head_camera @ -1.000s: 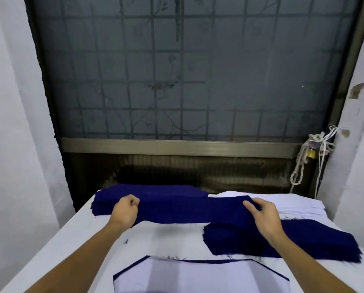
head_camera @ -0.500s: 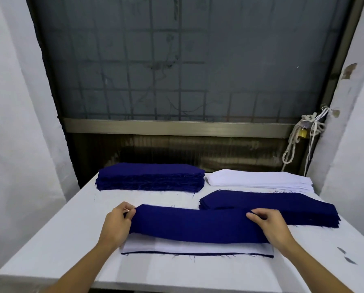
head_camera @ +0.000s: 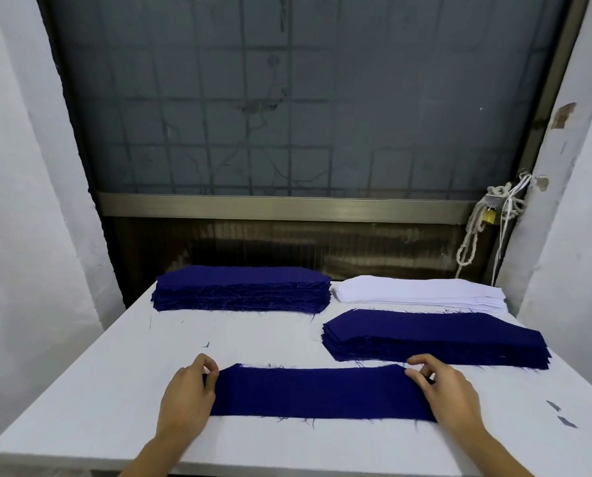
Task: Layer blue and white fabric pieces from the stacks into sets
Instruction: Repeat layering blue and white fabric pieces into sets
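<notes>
The blue piece [head_camera: 318,392] is now lying flat at the 6 o'clock side of the desk [head_camera: 98,390]. Half a second ago it was hanging slack over a white piece whose near edge was showing, and that white is no longer showing anywhere, so the blue seems to be covering it edge to edge. The left hand [head_camera: 187,390] is pinching the piece's 9 o'clock end and the right hand [head_camera: 449,395] is pinching its 3 o'clock end, both with fingers curled at the far corners, apparently squaring it up. I am judging this layer as laid, with the next move being to let go and reach for a fresh piece from a stack. Outward, the near blue stack [head_camera: 435,339] is sitting at 2 o'clock just beyond the right hand. The far blue stack [head_camera: 243,287] is sitting at 11 o'clock, and the white stack [head_camera: 418,292] is lying beside it at 1 o'clock. Two small scraps [head_camera: 559,413] are lying at 4 o'clock.
</notes>
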